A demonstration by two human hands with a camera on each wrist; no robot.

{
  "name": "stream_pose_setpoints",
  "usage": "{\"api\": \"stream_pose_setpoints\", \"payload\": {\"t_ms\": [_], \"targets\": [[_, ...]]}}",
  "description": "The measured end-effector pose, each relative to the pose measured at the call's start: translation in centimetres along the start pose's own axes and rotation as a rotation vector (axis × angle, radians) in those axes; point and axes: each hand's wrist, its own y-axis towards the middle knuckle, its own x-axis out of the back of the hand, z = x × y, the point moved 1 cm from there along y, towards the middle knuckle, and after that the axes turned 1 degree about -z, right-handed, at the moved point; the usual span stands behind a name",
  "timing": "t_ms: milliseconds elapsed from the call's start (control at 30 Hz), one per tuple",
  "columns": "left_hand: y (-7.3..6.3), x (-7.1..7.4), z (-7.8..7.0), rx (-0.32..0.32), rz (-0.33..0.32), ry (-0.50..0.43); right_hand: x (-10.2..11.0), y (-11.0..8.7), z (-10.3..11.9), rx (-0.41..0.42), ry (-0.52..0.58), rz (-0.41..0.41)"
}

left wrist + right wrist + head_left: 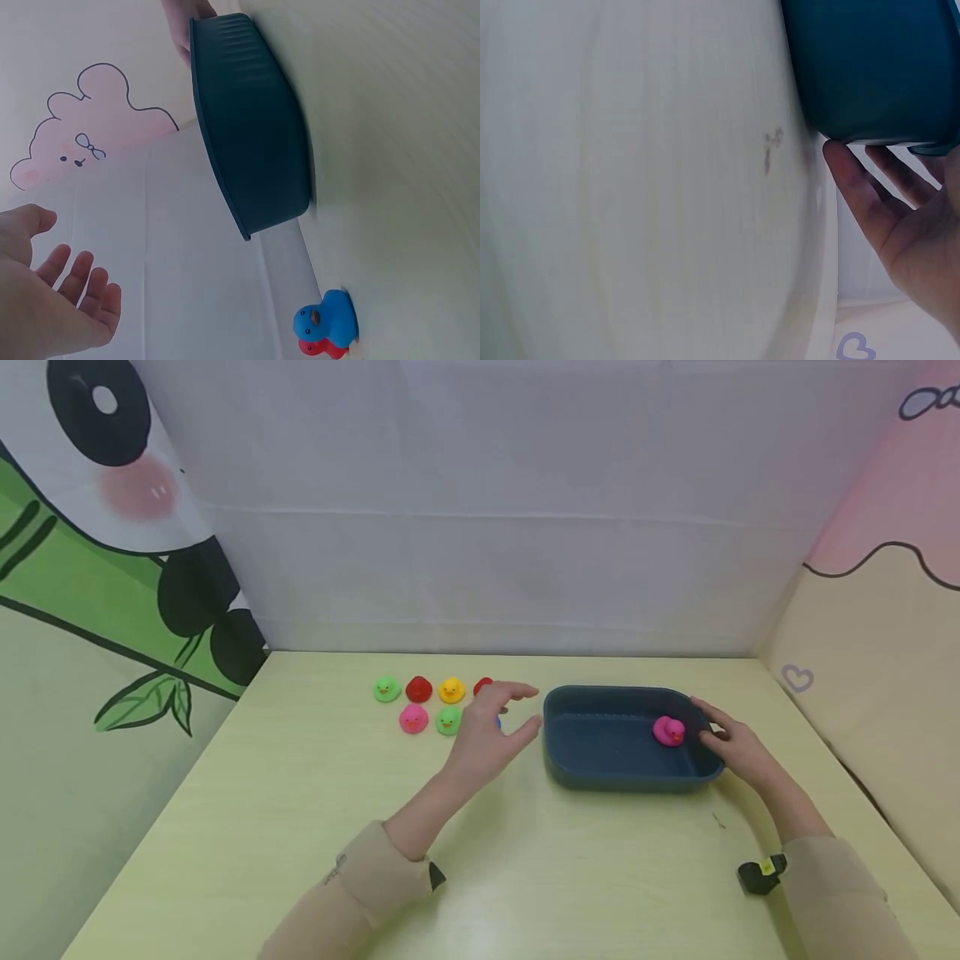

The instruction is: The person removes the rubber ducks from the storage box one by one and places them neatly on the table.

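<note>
A dark blue plastic basin (615,781) stands on the right part of the table. Inside it, toward the right end, sits a pink rubber duck (667,732). My right hand (738,750) grips the basin's right end, thumb over the rim and fingers against the outer wall; the right wrist view shows those fingers (862,195) at the wall. Just left of the basin, my left hand (483,739) hovers with fingers and thumb spread apart, holding nothing. It partly hides a red duck (482,685) and a blue duck (326,319).
Left of my left hand stand two rows of small ducks: a green duck (387,688), a red duck (418,689) and a yellow duck (452,690) behind, a pink duck (413,719) and another green duck (448,720) in front. Printed cloth walls (495,577) enclose the table.
</note>
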Motion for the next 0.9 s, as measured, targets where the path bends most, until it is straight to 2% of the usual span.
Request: {"api": "stream_pose_setpoints", "payload": {"t_ms": [200, 333, 567, 733, 900], "targets": [[0.4, -1.4, -0.5, -0.021, 0.003, -0.058, 0.0, 0.0, 0.1, 0.003, -0.008, -0.001], [0.7, -2.4, -0.8, -0.014, 0.026, -0.068, 0.0, -0.1, 0.1, 0.013, 0.014, -0.008], [1.2, -4.2, -0.6, -0.053, 0.069, -0.106, -0.1, -0.1, 0.0, 0.022, 0.030, -0.011], [1.6, -5.6, -0.5, -0.078, 0.133, -0.096, -0.1, 0.0, 0.1, 0.014, 0.012, 0.000], [2.4, -7.0, -0.5, -0.138, 0.225, -0.016, 0.0, -0.1, 0.1, 0.009, -0.002, 0.002]]}}
